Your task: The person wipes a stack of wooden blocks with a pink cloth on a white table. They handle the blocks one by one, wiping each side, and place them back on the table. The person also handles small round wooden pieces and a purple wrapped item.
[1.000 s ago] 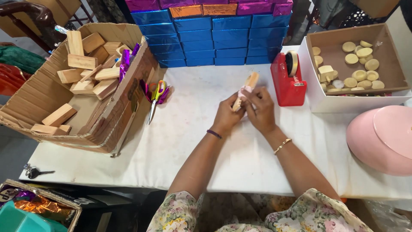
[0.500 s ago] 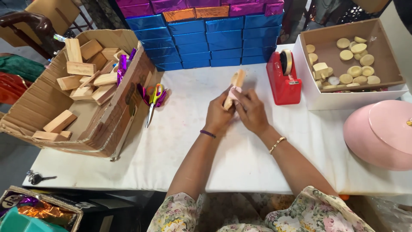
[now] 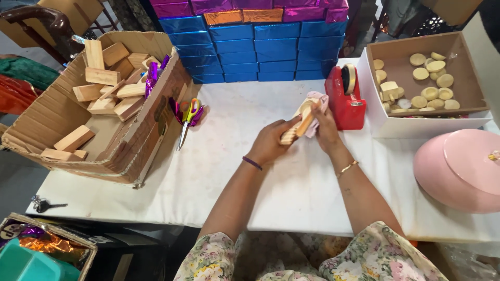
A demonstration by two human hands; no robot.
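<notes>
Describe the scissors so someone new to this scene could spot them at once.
Start at the big cardboard box of wooden blocks on the white table. The scissors lie just right of it, blades pointing toward the person. Their yellow-green and red handles set them apart.

Bright, soft daylight everywhere — the shadows are faint. The shiny blue boxes (image 3: 260,47) glint a little. Edges bend outward, and the picture looks sharp.
</notes>
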